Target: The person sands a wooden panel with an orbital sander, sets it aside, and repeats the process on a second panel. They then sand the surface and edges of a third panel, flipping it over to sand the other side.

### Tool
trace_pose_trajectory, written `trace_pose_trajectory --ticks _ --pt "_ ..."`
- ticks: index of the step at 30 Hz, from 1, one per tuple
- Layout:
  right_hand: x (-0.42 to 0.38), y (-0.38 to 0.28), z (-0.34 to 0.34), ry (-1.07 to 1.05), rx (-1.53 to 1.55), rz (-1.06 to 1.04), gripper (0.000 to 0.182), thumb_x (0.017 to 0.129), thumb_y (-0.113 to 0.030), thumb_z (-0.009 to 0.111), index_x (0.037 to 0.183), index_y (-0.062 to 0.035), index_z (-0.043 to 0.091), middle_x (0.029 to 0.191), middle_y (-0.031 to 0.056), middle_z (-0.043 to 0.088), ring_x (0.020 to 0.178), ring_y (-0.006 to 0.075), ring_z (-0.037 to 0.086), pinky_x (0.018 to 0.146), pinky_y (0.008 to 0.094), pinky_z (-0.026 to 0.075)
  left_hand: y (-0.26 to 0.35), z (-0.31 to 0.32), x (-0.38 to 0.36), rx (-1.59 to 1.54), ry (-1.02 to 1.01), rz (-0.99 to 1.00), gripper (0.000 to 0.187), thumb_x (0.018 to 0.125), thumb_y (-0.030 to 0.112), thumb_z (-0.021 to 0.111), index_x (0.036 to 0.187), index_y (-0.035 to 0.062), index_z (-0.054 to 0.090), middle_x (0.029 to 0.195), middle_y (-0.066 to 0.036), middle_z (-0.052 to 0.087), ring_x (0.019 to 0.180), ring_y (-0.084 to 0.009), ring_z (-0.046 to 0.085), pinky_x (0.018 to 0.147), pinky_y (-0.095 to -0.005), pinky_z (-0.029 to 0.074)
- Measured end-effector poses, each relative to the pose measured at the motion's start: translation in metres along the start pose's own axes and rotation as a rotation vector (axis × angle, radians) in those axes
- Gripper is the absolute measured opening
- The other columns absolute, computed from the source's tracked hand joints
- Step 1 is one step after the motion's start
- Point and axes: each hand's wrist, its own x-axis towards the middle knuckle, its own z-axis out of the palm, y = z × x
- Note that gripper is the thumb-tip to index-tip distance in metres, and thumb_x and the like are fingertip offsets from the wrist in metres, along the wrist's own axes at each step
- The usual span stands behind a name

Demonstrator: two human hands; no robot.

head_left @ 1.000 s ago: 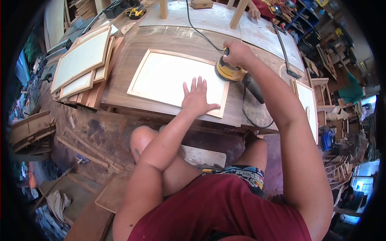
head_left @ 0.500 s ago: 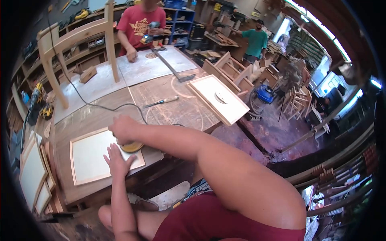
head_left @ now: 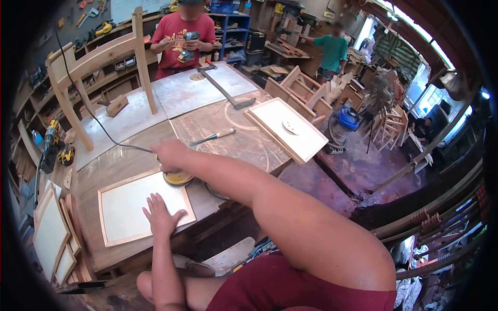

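A framed white panel [head_left: 127, 207] with a light wood border lies flat on the workbench. My left hand [head_left: 162, 216] rests on it near its front edge, fingers spread. My right hand [head_left: 171, 154] is closed over the top of a yellow orbital sander [head_left: 178, 179], which sits at the panel's far right corner. The sander's upper body is hidden under my hand. A black cord [head_left: 111, 136] runs from near my right hand back over the bench.
A chisel [head_left: 213, 136], a bar clamp [head_left: 225, 89] and another framed panel [head_left: 290, 127] lie on the bench. A wooden chair frame [head_left: 98, 62] stands at the back left. More panels [head_left: 51, 236] lean at the left. A co-worker in red [head_left: 182, 31] holds a drill across the bench.
My right hand and the sander have moved toward the panel's far right corner. My left hand stays on the panel. The co-worker has raised a hand from the bench toward the drill.
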Motion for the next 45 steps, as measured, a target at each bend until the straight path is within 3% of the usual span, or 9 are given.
trace_pose_trajectory --ticks 16,24,33,45 --pt "0.026 0.019 0.001 0.039 -0.042 -0.022 0.06 0.078 -0.027 0.079 0.132 -0.0107 0.058 0.132 0.0191 0.062 0.123 0.0335 0.061 0.102 0.0451 0.051 -0.003 0.004 0.006 -0.01 0.003 0.019 0.124 0.076 0.07 0.075 0.16 -0.0063 0.026 0.169 -0.026 0.021 0.159 -0.0384 0.011 0.127 -0.0584 0.004" --pt "0.023 0.035 -0.005 -0.001 -0.02 0.049 0.062 0.075 -0.022 0.081 0.131 -0.0084 0.059 0.133 0.0169 0.063 0.127 0.0341 0.059 0.105 0.0437 0.051 -0.001 0.003 0.009 -0.001 -0.045 0.008 0.126 0.076 0.072 0.073 0.162 -0.0043 0.022 0.17 -0.027 0.014 0.16 -0.0393 0.005 0.127 -0.0592 0.001" --pt "0.033 0.024 -0.005 -0.048 -0.026 0.039 0.06 0.077 -0.023 0.081 0.131 -0.0082 0.06 0.131 0.0168 0.065 0.124 0.0341 0.062 0.104 0.0445 0.052 0.002 0.0 0.014 0.02 -0.085 0.012 0.132 0.073 0.076 0.073 0.162 -0.0038 0.018 0.171 -0.027 0.01 0.16 -0.0395 0.003 0.126 -0.0605 0.0" --pt "0.032 0.002 -0.01 -0.057 -0.048 0.017 0.06 0.078 -0.026 0.082 0.131 -0.0086 0.06 0.131 0.0176 0.063 0.124 0.0342 0.061 0.103 0.0451 0.052 -0.001 0.001 0.014 0.011 -0.064 0.026 0.127 0.076 0.073 0.072 0.163 -0.0019 0.018 0.171 -0.027 0.011 0.16 -0.0399 0.005 0.125 -0.0619 0.0"
